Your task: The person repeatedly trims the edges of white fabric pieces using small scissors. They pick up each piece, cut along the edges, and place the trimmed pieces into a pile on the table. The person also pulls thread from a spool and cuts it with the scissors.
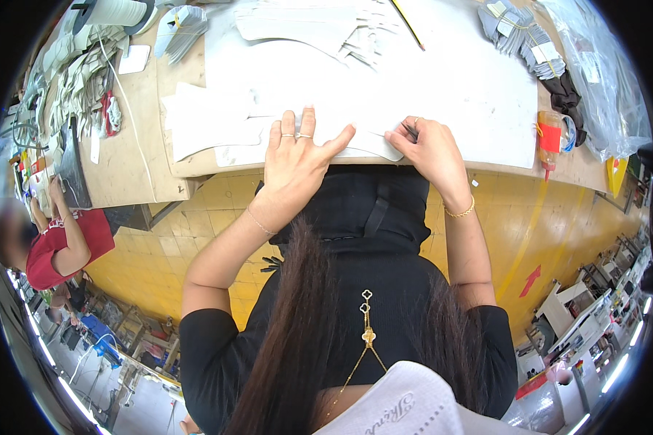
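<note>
You are pressing your left hand flat, fingers spread, on a white cut piece lying at the near edge of the table. Your right hand is pinching a dark pen between closed fingers, its tip resting on the same piece. Bundles of grey pieces are sitting well apart at the far right, beside a plastic bag.

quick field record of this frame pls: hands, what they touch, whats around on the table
left hand: flat, fingers spread, pressing a white cut sheet piece at the table's near edge
right hand: pinches a thin dark tool on the same piece
table: tan top, large white sheet under the work
nearby: banded grey stacks, orange bottle, clear plastic bag
co-worker: red sleeve, far left
</note>
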A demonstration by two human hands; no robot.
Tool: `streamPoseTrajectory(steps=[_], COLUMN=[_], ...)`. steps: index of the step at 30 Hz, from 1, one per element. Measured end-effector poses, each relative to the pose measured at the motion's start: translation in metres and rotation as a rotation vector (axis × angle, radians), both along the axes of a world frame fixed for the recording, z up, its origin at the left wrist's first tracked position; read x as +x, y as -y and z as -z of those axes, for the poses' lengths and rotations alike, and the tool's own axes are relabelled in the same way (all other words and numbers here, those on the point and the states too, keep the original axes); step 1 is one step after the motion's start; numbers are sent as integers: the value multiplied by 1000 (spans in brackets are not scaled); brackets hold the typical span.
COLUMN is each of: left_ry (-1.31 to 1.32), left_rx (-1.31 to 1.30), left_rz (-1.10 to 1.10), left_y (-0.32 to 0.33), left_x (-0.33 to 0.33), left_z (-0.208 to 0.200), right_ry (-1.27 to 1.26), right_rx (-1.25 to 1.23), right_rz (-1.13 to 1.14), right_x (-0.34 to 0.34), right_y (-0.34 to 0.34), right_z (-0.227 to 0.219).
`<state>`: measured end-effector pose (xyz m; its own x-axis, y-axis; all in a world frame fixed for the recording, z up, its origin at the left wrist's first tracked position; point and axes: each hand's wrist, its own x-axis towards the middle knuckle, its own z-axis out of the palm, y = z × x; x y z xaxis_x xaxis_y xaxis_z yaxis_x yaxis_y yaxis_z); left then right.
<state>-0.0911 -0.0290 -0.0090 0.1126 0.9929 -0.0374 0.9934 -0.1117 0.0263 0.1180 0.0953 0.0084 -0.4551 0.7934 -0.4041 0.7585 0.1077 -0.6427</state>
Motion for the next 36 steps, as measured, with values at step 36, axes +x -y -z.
streamPoseTrajectory(steps=[36], left_ry=[185], left_rx=[-6], left_rz=[150], left_y=[-4], left_x=[58], left_z=[11], right_ry=[70], right_rx=[-26], right_rz=[134], right_x=[53], right_y=[-8], right_z=[-2])
